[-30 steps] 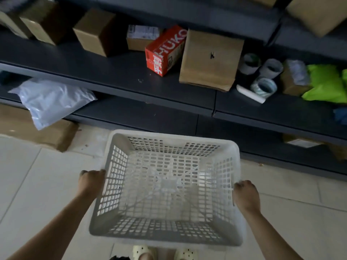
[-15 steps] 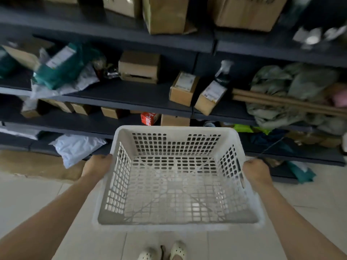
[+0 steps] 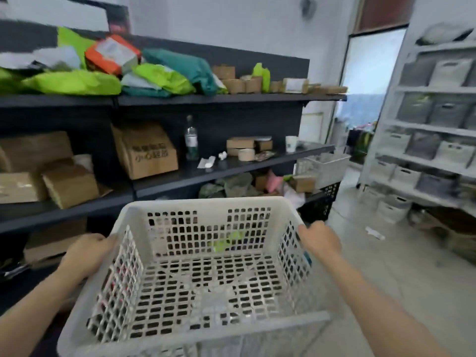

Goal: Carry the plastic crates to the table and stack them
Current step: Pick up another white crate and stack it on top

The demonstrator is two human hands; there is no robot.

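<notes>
An empty white perforated plastic crate (image 3: 206,264) is held up in front of me, filling the lower middle of the head view. My left hand (image 3: 85,253) grips its left rim and my right hand (image 3: 320,239) grips its right rim. Farther off, at the end of the dark shelving, another white crate (image 3: 323,167) sits on top of a black crate (image 3: 319,204) on the floor. No table is in view.
Dark shelving (image 3: 180,173) full of cardboard boxes, green bags and a glass bottle (image 3: 191,140) runs along the left. White shelves with grey and white bins (image 3: 435,140) stand at the right. A tiled aisle (image 3: 386,253) leads to a bright doorway (image 3: 368,81).
The crate has risen from near the floor to chest height, both hands still gripping it. The view has swung up and to the right, from the low shelves to the aisle and doorway.
</notes>
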